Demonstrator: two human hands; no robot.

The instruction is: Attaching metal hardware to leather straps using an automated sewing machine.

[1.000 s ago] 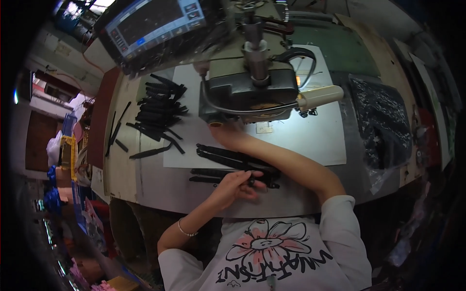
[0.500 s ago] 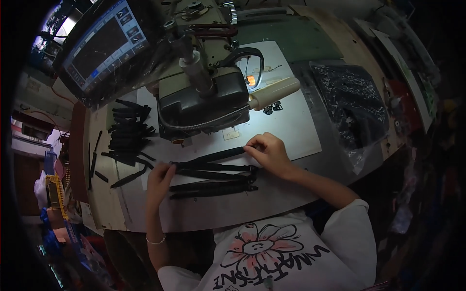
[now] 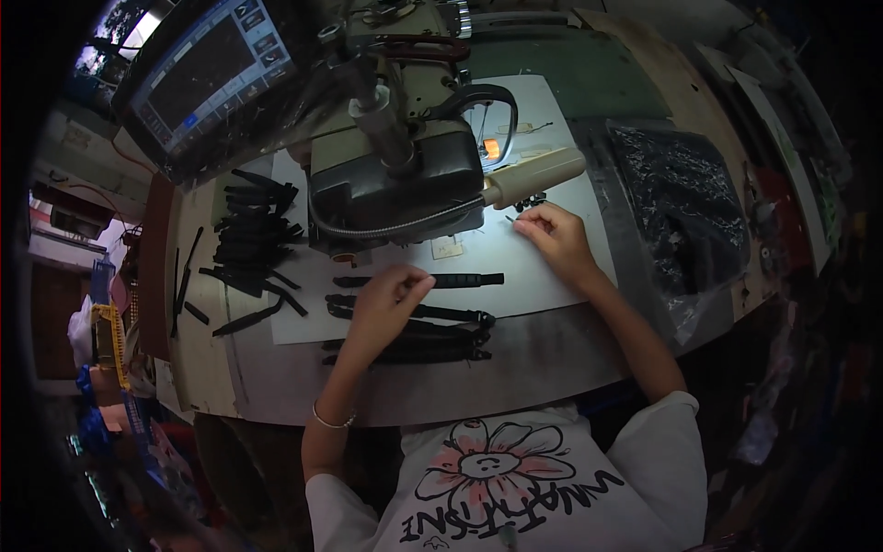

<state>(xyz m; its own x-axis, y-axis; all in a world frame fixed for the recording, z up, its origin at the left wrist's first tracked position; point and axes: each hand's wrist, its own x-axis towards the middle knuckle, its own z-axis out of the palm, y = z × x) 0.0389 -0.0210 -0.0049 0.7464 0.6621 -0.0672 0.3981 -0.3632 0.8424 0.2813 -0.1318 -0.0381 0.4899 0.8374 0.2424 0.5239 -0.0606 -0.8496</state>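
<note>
My left hand (image 3: pixel 386 299) hovers over the white sheet (image 3: pixel 561 276) with its fingertips pinched on the middle of a single black strap (image 3: pixel 464 280) that lies below the sewing machine (image 3: pixel 395 175). Several more black straps (image 3: pixel 414 345) lie in a row just in front of that hand. My right hand (image 3: pixel 555 237) rests further right, fingers curled and tips down on the sheet beside some small black pieces (image 3: pixel 529 202) under the machine's cream-coloured arm (image 3: pixel 533 175). Whether it pinches one of them is too small to see.
A heap of black straps (image 3: pixel 248 239) lies on the left of the table, with loose ones beside it. A clear plastic bag of black parts (image 3: pixel 681 202) sits at the right. A control screen (image 3: pixel 212 69) stands at the back left. The table's front edge (image 3: pixel 478 405) is near my body.
My left hand has moved right and up from the front straps to the single strap. My right hand has left the straps and gone up right to the small black pieces.
</note>
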